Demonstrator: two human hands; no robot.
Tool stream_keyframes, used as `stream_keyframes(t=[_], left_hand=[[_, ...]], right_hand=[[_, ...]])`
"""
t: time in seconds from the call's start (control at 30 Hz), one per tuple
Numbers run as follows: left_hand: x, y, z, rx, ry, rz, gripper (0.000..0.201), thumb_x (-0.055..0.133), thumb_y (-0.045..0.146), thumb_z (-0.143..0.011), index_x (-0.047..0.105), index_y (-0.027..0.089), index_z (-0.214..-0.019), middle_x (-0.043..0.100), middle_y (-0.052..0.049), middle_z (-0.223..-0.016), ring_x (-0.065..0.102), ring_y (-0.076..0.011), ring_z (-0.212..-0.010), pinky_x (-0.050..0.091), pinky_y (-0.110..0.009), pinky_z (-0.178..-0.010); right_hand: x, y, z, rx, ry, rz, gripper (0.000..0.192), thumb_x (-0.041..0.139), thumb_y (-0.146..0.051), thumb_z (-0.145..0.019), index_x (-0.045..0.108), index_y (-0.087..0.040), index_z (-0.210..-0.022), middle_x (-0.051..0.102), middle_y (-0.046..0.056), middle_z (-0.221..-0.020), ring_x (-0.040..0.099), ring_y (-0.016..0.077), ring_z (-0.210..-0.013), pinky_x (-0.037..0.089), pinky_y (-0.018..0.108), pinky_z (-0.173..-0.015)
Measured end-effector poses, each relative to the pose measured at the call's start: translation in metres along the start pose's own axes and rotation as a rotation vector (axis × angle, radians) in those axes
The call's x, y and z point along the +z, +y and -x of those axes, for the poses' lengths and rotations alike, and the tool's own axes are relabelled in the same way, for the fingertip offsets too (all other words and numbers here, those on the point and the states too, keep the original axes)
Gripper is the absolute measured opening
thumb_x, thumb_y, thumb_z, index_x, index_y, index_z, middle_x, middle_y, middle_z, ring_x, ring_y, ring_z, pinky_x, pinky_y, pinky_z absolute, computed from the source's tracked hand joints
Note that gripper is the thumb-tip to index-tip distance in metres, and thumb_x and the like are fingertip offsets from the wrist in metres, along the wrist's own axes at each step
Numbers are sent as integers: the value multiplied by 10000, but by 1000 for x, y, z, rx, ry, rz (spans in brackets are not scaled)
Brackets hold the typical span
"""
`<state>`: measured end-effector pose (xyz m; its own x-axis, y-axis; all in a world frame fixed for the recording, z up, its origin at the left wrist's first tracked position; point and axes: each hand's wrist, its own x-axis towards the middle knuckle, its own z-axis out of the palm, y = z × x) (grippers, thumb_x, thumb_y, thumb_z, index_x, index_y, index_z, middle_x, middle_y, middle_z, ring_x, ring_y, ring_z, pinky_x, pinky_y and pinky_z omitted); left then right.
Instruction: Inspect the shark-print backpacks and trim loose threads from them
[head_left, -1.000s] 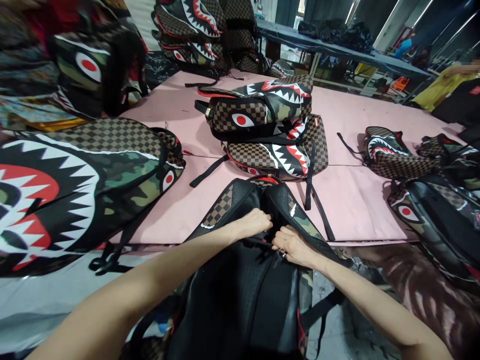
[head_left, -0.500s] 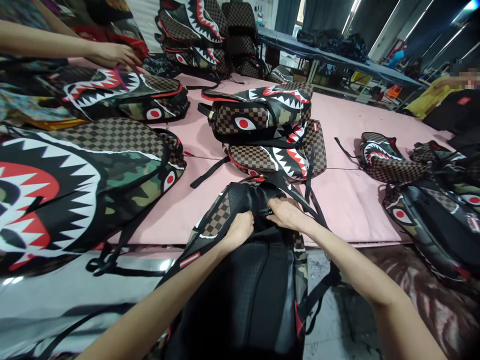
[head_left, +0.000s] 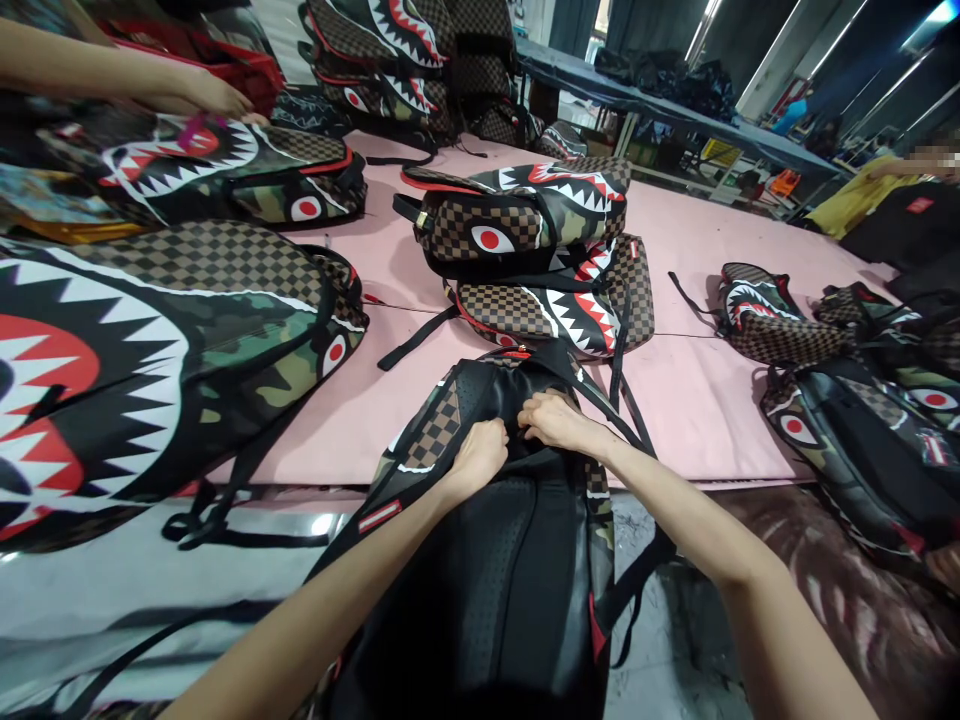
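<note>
A black backpack [head_left: 465,580] with checkered and camouflage sides lies back panel up in front of me, its top end on the pink table. My left hand [head_left: 481,458] is closed in a fist on the black material below the top of the panel, gripping it. Close by on the right, my right hand [head_left: 553,418] pinches the same dark area with bent fingers. Whatever small part sits between those fingertips is hidden. Shoulder straps [head_left: 637,590] hang loose along the right side.
Two stacked shark-mouth backpacks [head_left: 525,225] lie just beyond on the pink table [head_left: 705,430]. A large camouflage backpack [head_left: 247,330] is at left, more backpacks [head_left: 847,450] at right. Another person's hand [head_left: 217,95] works over a backpack at upper left.
My right hand has shifted a little left, closer to my left hand, which stays in place. The other person's hand at upper left has moved left.
</note>
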<state>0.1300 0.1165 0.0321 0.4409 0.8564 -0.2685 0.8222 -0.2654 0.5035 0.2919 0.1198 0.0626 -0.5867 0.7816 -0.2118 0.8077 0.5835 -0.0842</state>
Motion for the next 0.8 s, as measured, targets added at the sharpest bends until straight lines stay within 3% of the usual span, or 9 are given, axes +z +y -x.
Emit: stream_keyframes(t=[0.3,0.43,0.53,0.6,0.7,0.8], left_hand=[[5,-1,-4,32,45,16,180,426,69,-766,602,106,-773,599,-124,-835,600,-192,-708,425,-285,-637],[-14,4,1,129,103,96,227,394,146,-830,620,127,-817,611,-108,-975,599,-182,-882,443,-283,-802],[-34,-3,5,305,37,233,405,299,291,-902,655,174,-751,614,-52,-1113,511,-171,-1119,350,-271,-986],[-43,-16,4,352,11,250,421,305,349,-899,672,174,-788,613,-54,-1147,480,-191,-1164,309,-302,-1029],[-46,-40,4,375,50,73,294,469,362,-837,627,158,-978,626,-82,-1094,526,-211,-1066,363,-333,-973],[-43,-51,18,488,87,-65,204,526,324,-821,599,170,-934,636,-50,-889,544,-191,-879,427,-313,-835]], right_hand=[[6,0,-3,11,14,3,119,541,-220,-838,640,-172,-885,628,64,-878,539,207,-888,352,312,-771],[6,2,3,78,3,17,129,515,-172,-829,627,-159,-890,630,73,-881,546,205,-866,364,311,-763],[4,6,8,160,-4,-37,166,529,-162,-811,623,-159,-948,635,77,-938,555,202,-889,367,292,-760],[3,8,8,195,-26,-79,173,552,-198,-809,631,-160,-958,639,82,-967,562,202,-909,368,278,-753],[2,7,7,232,-33,-102,189,584,-252,-804,643,-153,-955,644,89,-982,576,201,-908,368,260,-726],[-6,-2,15,271,-21,-125,193,599,-261,-803,646,-147,-951,655,80,-947,594,181,-850,361,236,-666]])
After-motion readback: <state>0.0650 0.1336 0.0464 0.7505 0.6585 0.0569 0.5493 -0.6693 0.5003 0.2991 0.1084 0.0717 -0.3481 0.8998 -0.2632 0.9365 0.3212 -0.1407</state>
